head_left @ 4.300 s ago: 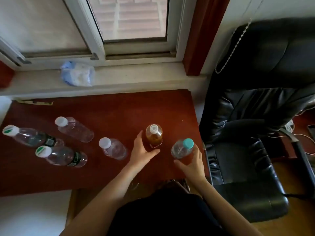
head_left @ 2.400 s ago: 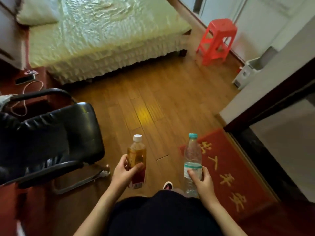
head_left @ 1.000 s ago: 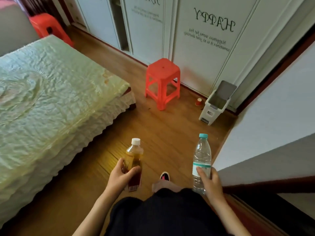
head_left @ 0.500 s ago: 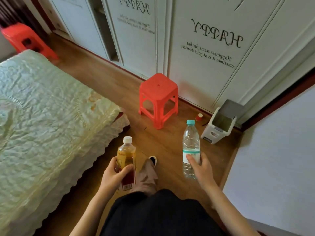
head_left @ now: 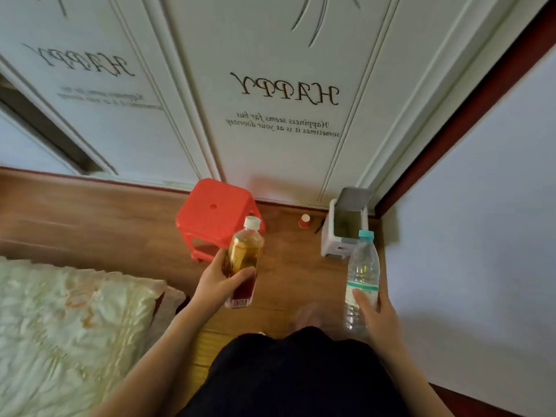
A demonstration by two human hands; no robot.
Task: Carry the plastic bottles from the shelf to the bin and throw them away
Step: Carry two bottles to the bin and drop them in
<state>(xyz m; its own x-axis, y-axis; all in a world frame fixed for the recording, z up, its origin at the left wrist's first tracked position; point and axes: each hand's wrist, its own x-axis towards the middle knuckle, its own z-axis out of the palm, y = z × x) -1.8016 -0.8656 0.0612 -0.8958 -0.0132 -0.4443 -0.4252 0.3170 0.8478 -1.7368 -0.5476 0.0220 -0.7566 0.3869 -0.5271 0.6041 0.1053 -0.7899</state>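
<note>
My left hand [head_left: 218,288] grips an amber tea bottle [head_left: 244,255] with a white cap and red label, held upright. In my right hand [head_left: 379,322] is a clear water bottle [head_left: 362,272] with a teal cap, also upright. A small white bin [head_left: 332,236] with its grey lid raised stands on the floor ahead, in the corner by the wardrobe. The clear bottle's cap overlaps the bin's near edge in the head view. The bin's inside looks dark.
A red plastic stool [head_left: 210,213] stands left of the bin, behind the tea bottle. A small red cup [head_left: 304,221] lies on the wood floor between them. A bed with a pale cover [head_left: 66,329] fills the lower left. A white wall [head_left: 481,251] closes the right side.
I carried both bottles from the desk across the room. Over the last second the stool and bin have come much closer, and the bottles stay upright in my hands.
</note>
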